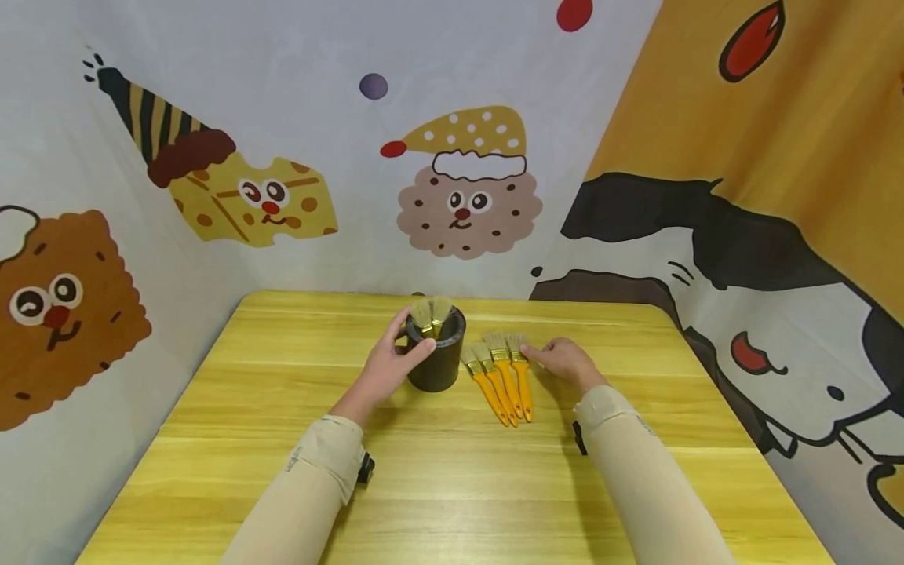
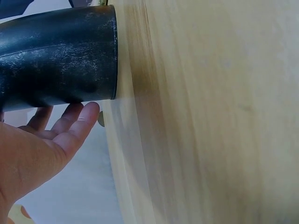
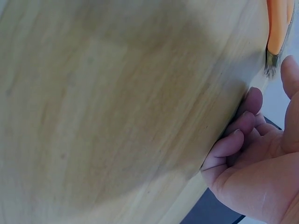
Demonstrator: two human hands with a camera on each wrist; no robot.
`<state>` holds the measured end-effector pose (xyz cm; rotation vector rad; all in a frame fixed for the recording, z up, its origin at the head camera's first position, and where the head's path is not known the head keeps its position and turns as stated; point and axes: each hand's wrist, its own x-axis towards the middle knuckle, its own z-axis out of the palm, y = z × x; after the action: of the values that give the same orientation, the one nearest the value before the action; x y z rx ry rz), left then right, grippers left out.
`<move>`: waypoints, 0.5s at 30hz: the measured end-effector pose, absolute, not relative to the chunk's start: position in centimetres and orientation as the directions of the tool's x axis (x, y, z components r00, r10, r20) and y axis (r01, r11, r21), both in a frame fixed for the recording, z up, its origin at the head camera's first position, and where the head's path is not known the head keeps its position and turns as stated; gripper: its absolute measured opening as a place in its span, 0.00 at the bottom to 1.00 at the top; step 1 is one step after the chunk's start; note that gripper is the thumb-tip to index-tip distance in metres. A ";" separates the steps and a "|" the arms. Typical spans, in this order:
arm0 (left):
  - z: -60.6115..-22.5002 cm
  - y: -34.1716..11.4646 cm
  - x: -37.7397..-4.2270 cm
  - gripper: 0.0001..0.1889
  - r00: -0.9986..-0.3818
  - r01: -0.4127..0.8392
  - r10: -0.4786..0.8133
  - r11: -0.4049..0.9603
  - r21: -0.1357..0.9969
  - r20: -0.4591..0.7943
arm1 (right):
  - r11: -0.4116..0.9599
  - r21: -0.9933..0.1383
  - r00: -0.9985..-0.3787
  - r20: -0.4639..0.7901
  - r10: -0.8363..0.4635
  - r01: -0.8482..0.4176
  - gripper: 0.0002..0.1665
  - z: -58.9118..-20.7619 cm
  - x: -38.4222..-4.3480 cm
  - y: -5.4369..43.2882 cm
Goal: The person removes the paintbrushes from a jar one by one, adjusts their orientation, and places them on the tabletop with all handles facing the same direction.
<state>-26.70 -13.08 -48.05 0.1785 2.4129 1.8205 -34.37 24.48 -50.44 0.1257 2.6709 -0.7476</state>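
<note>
Head view: shows a printed backdrop rising beyond both hands and a wooden table spreading beneath them. Standing upright within the grip of the left hand: a dark cup, held near its rim, with thumb at the near side and fingers round the left. Might tip or slide if nudged sideways, given so high a hold, or might turn if squeezed unevenly.

Beside that thumb, poking bristles-up from the cup, two brushes; could swing across the mouth with any tilt of the grip.

Lying fanned between the hands, handles toward the sleeves, four loose brushes. Just left of the fingertips of the right hand, the rightmost brush, seemingly touched at the bristles. In the right wrist view, fingers bent, with a narrow gap to the thumb and nothing held between. Could slip or splay if pinched by the soft bristle end; could drag or scatter neighbouring brushes too, for lying so close together.

Counted, largest to smallest: one table, two sleeves, one cup, two hands, six brushes, with four loose between the grips and two in the cup, judging by visible bristle heads.
</note>
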 end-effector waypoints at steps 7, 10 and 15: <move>-47.8 -13.2 -26.7 0.46 -0.988 0.028 0.151 0.274 0.961 -0.015 | 0.848 -0.508 -0.929 -0.366 -0.056 0.149 0.59 -49.9 -34.1 24.5; -47.9 -13.1 -26.7 0.47 -0.988 0.036 0.153 0.275 0.961 -0.006 | 0.841 -0.527 -0.934 -0.349 -0.081 0.124 0.57 -49.3 -33.8 24.6; -48.2 -13.0 -26.7 0.47 -0.989 0.032 0.148 0.280 0.959 -0.010 | 0.785 -0.613 -0.965 -0.249 -0.088 0.087 0.50 -48.6 -33.4 24.1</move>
<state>-26.74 -13.00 -48.16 0.1721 2.4347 1.8205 -33.45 24.13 -48.63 -0.0007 2.7130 -0.9506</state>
